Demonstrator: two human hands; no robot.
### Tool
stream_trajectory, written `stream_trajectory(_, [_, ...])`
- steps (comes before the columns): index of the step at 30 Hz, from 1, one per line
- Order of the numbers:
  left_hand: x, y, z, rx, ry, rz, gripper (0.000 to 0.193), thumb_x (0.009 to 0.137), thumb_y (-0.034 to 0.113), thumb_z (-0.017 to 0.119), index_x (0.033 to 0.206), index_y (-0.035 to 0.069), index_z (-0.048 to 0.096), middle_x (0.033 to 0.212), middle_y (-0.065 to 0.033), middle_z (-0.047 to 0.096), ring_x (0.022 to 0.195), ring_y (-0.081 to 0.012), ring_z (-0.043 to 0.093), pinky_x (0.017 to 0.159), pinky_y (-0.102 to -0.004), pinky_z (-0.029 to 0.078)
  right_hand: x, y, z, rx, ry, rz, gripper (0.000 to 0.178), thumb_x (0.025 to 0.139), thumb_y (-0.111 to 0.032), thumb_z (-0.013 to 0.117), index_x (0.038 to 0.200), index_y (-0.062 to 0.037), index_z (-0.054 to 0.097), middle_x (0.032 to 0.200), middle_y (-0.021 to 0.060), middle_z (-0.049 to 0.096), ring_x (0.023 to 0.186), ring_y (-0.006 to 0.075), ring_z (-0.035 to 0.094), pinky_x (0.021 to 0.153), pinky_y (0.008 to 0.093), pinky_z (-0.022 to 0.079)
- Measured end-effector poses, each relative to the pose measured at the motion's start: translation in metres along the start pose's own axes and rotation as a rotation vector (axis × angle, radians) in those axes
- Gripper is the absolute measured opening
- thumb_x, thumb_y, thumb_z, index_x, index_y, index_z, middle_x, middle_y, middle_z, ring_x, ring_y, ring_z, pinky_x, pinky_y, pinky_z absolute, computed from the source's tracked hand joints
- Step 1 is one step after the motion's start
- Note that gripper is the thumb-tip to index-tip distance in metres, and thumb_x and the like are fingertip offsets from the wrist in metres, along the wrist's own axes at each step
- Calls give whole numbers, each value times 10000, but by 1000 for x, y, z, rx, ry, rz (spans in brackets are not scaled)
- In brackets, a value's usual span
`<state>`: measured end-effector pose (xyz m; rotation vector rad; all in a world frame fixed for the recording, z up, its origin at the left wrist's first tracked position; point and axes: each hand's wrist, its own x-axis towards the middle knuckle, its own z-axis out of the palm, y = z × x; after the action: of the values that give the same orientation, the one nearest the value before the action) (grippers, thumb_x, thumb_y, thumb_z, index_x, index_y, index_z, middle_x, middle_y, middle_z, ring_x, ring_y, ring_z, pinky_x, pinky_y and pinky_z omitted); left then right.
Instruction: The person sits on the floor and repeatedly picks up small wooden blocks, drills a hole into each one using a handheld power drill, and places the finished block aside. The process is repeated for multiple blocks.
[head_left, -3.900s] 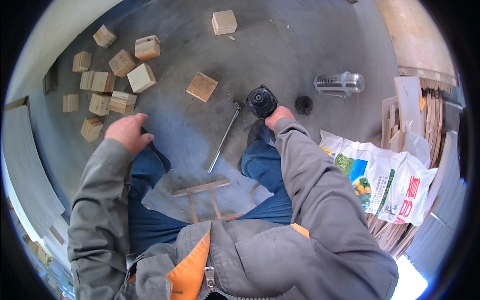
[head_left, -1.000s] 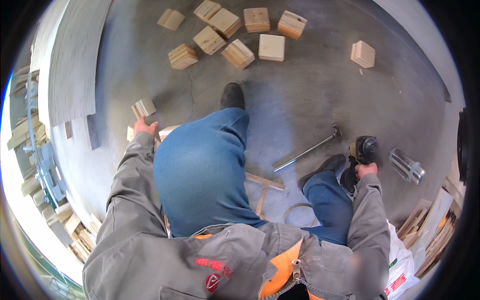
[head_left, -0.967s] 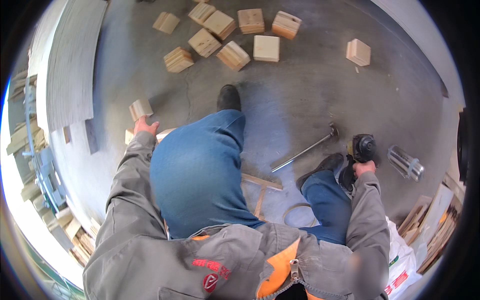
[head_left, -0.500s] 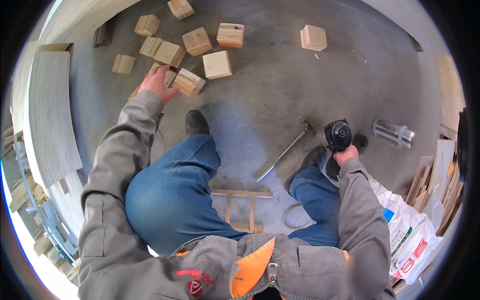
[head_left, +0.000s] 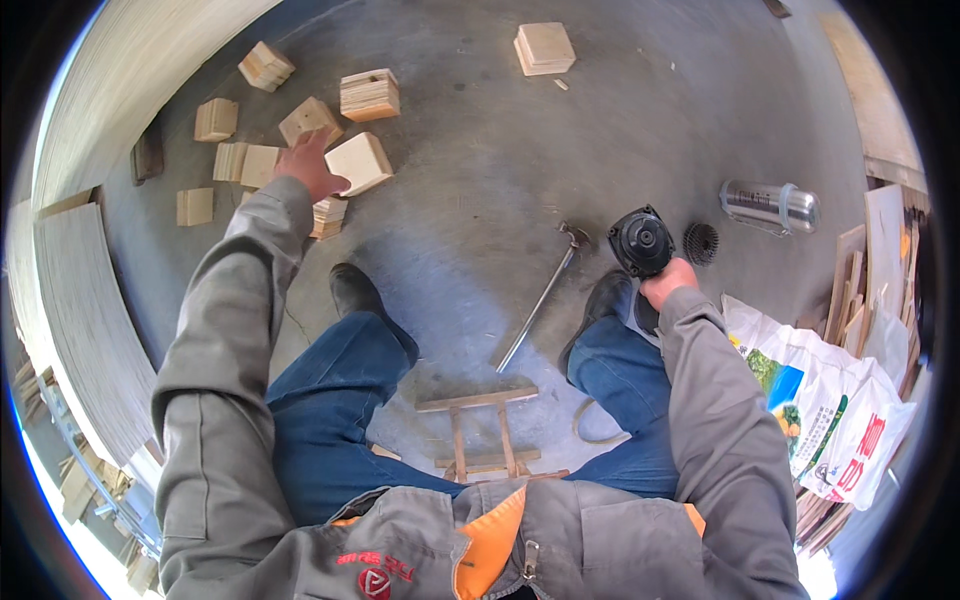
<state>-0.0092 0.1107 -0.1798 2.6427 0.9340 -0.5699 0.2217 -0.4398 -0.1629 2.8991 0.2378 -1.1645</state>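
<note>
My left hand (head_left: 311, 166) reaches out over a group of wooden blocks, its fingers and thumb spread. Beside it, at the left edge of a pale smooth-topped block (head_left: 362, 163), the fingers come close or touch; I cannot tell which. A layered block (head_left: 328, 217) lies partly under the wrist, and another block (head_left: 311, 121) sits just beyond the fingertips. My right hand (head_left: 668, 284) is wrapped round the grip of a black nail gun (head_left: 642, 242), whose round cap faces up. A dark round coil, seemingly of nails (head_left: 702, 243), lies on the floor next to it.
A hammer (head_left: 537, 310) lies between my feet and a steel flask (head_left: 770, 207) at the right. A white printed sack (head_left: 825, 400) rests by my right arm. Stacked boards (head_left: 90, 290) line the left. One block (head_left: 545, 48) lies apart at the far side.
My left hand has shifted from the nearer layered blocks toward the pale block. The view has turned and moved, so the floor things appear displaced. My right hand keeps hold of the nail gun.
</note>
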Motion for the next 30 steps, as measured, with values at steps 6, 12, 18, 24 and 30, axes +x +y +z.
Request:
stream_trajectory(6, [15, 18, 67, -162, -23, -65, 1129, 657, 196, 921, 1624, 137, 341, 1565, -210, 451, 1433, -400, 489, 1176, -441, 435, 10, 11, 5, -28, 7, 63, 315, 827, -165, 699, 1117, -75, 785, 1121, 250, 744, 1136, 434, 685, 943, 450, 556])
stream_trajectory(12, [15, 20, 71, -110, 71, -105, 1060, 674, 183, 909, 1599, 197, 389, 1548, -156, 436, 1347, -393, 575, 1112, -467, 501, 13, 17, 3, 74, -7, 7, 307, 813, -161, 715, 1088, -42, 782, 1099, 255, 749, 1113, 436, 693, 928, 442, 558])
stream_trajectory(18, [-4, 68, 94, -65, 13, 82, 954, 723, 158, 843, 1576, 266, 427, 1532, -123, 435, 1382, -361, 523, 1091, -467, 517, 17, 20, -1, 86, -27, -12, 315, 793, -159, 719, 1074, -31, 780, 1075, 257, 752, 1093, 436, 703, 921, 444, 560])
stream_trajectory(24, [-36, 169, 125, 29, -96, 306, 934, 740, 122, 806, 1578, 281, 425, 1533, -142, 425, 1343, -413, 518, 1022, -487, 569, 15, 14, 1, 30, 1, -6, 324, 797, -178, 713, 1080, -38, 781, 1072, 268, 745, 1102, 444, 694, 935, 447, 556])
stream_trajectory(30, [-73, 256, 151, -205, -104, 317, 901, 703, 115, 827, 1520, 262, 478, 1464, -125, 467, 1282, -390, 562, 960, -480, 602, 11, 12, -2, 56, -32, 17, 353, 805, -182, 708, 1124, -43, 766, 1114, 259, 744, 1132, 433, 686, 947, 440, 553])
